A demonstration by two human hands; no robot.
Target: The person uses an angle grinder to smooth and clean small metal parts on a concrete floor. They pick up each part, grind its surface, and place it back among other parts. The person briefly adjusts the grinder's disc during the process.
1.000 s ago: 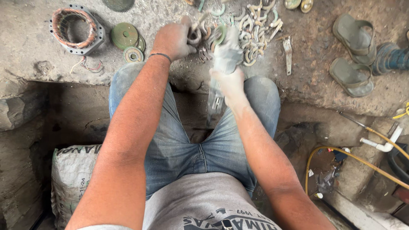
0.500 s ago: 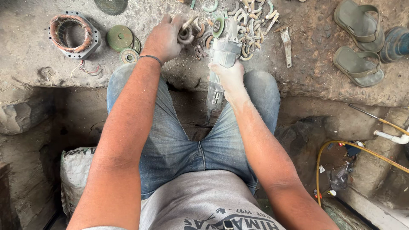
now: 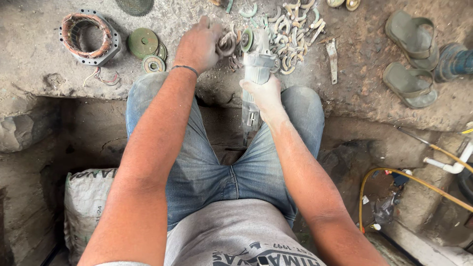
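A: Grinding looks like the step: the right hand (image 3: 266, 96) is wrapped shut round the grinder (image 3: 257, 66) body, disc (image 3: 247, 39) at the far end, and the left hand (image 3: 199, 47) is closed on a small metal piece (image 3: 227, 43) held against that disc, at about 12 o'clock from the knees.

B: How would you do it well?

A: I'd judge light, steady pressure matters, with the left fingertips kept back from the disc, since piece and wheel touch just beside them. Bracing the right forearm on the thigh should steady the tool.

B: Room to move?

A: Tight ahead. The pile of curved parts (image 3: 295, 24) lies at 1 o'clock, just beside the disc, so swinging right risks scattering it. A flat blade (image 3: 333, 54) sits at 2 o'clock, sandals (image 3: 409, 83) well apart at 3. At 10 o'clock lie spare discs (image 3: 144, 43) and a motor stator (image 3: 88, 37), near the left wrist.

B: And edges?

A: The ledge (image 3: 39, 74) drops off right under the knees into a pit; a sack (image 3: 88, 207) stands at 8 o'clock and a yellow hose (image 3: 394, 178) at 4. Pulling straight back toward the lap seems the freest path.
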